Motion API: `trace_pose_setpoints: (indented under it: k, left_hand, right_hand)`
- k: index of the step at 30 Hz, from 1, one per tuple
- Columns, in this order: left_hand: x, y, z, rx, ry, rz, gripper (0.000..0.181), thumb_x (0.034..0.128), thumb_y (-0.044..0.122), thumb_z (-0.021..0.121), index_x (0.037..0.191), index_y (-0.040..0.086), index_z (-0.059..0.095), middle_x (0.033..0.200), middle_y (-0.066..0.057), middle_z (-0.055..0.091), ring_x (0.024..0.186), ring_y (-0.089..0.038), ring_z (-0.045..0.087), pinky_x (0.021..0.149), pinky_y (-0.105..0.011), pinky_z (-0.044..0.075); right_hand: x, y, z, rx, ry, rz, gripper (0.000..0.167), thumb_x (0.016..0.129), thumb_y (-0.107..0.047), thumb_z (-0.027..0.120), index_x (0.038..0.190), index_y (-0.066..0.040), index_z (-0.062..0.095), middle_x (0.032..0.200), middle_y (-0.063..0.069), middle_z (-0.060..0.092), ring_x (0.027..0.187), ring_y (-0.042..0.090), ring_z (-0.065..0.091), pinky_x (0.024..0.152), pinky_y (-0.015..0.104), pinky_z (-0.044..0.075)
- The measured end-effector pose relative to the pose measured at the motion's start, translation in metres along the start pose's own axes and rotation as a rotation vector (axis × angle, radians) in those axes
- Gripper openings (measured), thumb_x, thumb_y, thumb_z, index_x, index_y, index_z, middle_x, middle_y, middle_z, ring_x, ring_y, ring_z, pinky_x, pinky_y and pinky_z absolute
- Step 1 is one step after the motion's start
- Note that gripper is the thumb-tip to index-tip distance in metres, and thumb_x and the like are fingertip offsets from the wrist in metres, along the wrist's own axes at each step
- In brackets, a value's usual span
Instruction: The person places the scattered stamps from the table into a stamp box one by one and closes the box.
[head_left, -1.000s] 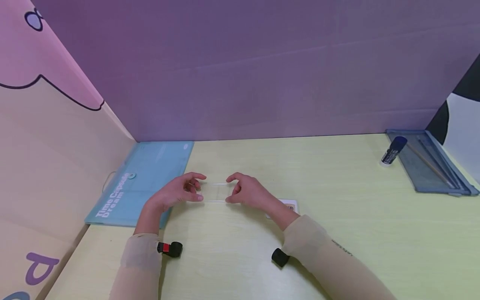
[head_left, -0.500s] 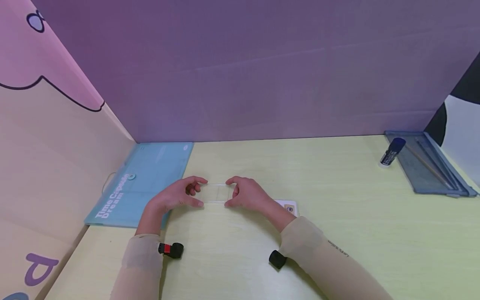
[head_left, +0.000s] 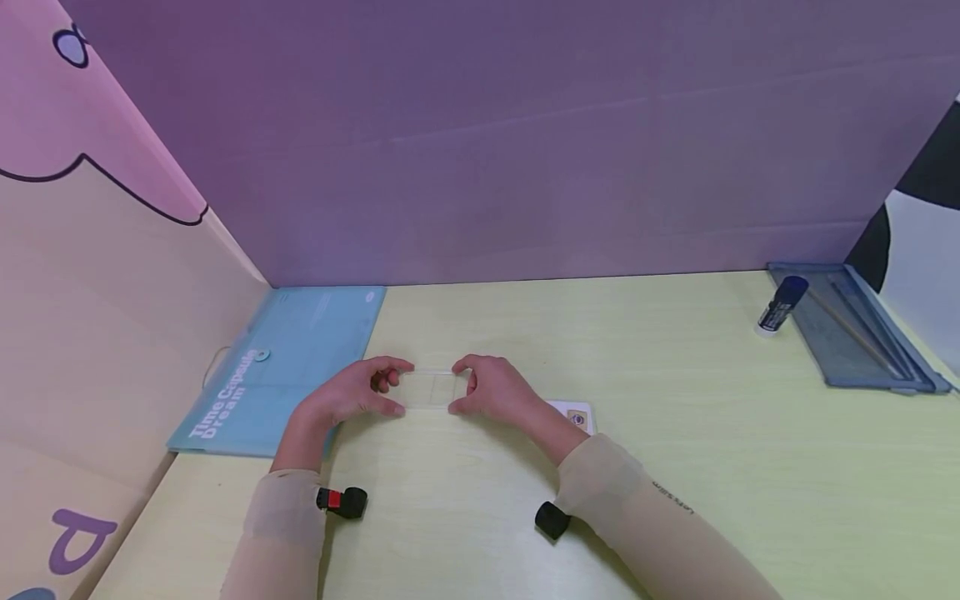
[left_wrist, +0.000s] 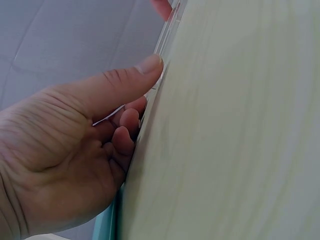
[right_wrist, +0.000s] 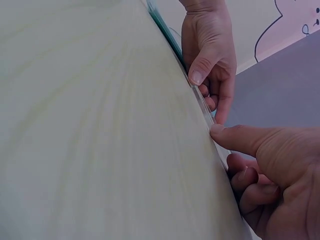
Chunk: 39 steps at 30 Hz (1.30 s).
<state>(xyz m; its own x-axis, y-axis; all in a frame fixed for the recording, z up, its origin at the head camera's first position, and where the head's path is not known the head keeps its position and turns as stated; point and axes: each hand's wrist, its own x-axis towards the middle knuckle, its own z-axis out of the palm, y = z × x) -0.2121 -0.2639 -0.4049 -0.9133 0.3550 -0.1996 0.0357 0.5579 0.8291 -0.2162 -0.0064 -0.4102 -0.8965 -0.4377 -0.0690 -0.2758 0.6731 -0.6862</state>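
A clear, flat rectangular plastic case [head_left: 429, 390] lies level at the tabletop, between my two hands. My left hand [head_left: 351, 393] grips its left end, thumb on the near edge and index finger on the far edge. At the opposite end my right hand [head_left: 497, 392] holds it the same way, other fingers curled in. Seen edge-on in the right wrist view, the case [right_wrist: 204, 106] is thin and very close to the table. A small white card with a printed picture [head_left: 578, 417] lies partly hidden behind my right wrist.
A blue document folder [head_left: 300, 333] lies at the left, beside my left hand. To the far right a glue stick [head_left: 782, 306] stands by a dark blue mesh pouch [head_left: 840, 333] with slim sticks. A purple wall panel [head_left: 525, 167] closes off the back.
Both hands have moved slightly down in the head view with the clear case, and their fingers sit closer on its edges. More of the white card shows behind the right wrist.
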Motion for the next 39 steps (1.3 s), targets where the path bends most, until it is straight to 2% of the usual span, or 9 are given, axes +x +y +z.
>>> trace_pose_setpoints:
  k: [13,22,28,34,39]
  left_hand:
    - [-0.0001,-0.0019,0.0010,-0.005,0.009,0.005,0.057,0.0808,0.003,0.084,0.133,0.003,0.061,0.106,-0.012,0.052,0.099,-0.027,0.047,0.079,-0.031,0.044]
    - [-0.0016,-0.0020,0.0020,0.002,0.022,0.005,0.055,0.0805,0.003,0.084,0.131,0.004,0.063,0.105,-0.012,0.052,0.098,-0.027,0.047,0.081,-0.031,0.044]
    - [-0.0016,-0.0001,0.0022,0.007,0.025,0.015,0.055,0.0803,0.004,0.085,0.131,0.002,0.063,0.105,-0.013,0.053,0.099,-0.028,0.048,0.080,-0.031,0.044]
    - [-0.0022,0.0029,0.0031,0.047,0.015,0.015,0.054,0.0797,0.008,0.086,0.129,0.005,0.065,0.103,-0.010,0.057,0.099,-0.026,0.050,0.084,-0.035,0.045]
    - [-0.0014,0.0039,0.0039,0.045,0.009,0.006,0.055,0.0794,0.010,0.087,0.129,0.007,0.065,0.104,-0.009,0.057,0.098,-0.025,0.051,0.085,-0.036,0.045]
  right_hand:
    - [0.0012,-0.0009,0.0040,-0.071,0.012,0.006,0.060,0.077,-0.028,0.089,0.129,-0.011,0.064,0.076,-0.003,0.059,0.070,0.013,0.055,0.070,0.030,0.046]
    - [0.0012,-0.0005,0.0047,-0.098,0.011,-0.020,0.057,0.078,-0.030,0.088,0.127,-0.010,0.065,0.075,-0.004,0.059,0.069,0.012,0.055,0.067,0.029,0.045]
    - [0.0030,0.0003,0.0041,-0.096,0.003,-0.036,0.058,0.079,-0.029,0.087,0.128,-0.007,0.065,0.072,-0.004,0.059,0.067,0.011,0.055,0.065,0.028,0.045]
    - [0.0015,0.0018,-0.0002,-0.051,-0.028,-0.052,0.057,0.079,-0.025,0.088,0.126,-0.003,0.065,0.071,-0.001,0.060,0.064,0.013,0.052,0.065,0.028,0.044]
    - [0.0010,0.0034,-0.0043,-0.026,-0.059,-0.069,0.057,0.079,-0.023,0.088,0.126,-0.001,0.064,0.071,-0.001,0.060,0.063,0.012,0.052,0.065,0.028,0.045]
